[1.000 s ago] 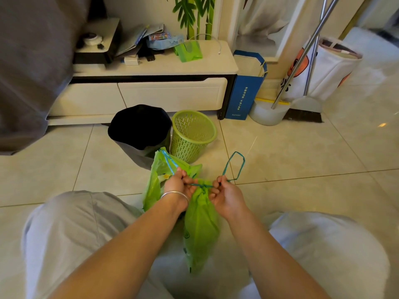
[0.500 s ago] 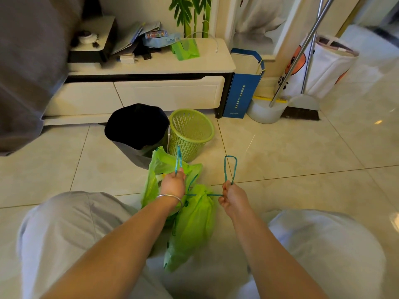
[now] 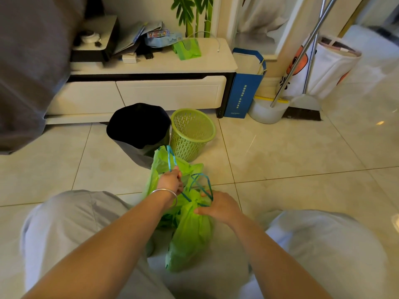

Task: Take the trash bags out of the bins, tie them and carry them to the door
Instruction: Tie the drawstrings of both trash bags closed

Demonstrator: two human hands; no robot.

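- My left hand [image 3: 170, 182] pinches one blue drawstring loop [image 3: 171, 157] of the green trash bag [image 3: 190, 234].
- My right hand [image 3: 218, 207] closes around the bag's gathered neck.
- The bag lies on the floor between my knees, just in front of the green basket [image 3: 192, 132] and the black-lined bin [image 3: 138, 128] beside it.

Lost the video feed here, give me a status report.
Left hand pinching blue drawstring. Right hand gripping green trash bag at its neck. Green basket empty.

Lime-green trash bag [image 3: 190, 236] with teal drawstring [image 3: 171, 157]; lime-green latticed bin [image 3: 191, 134].
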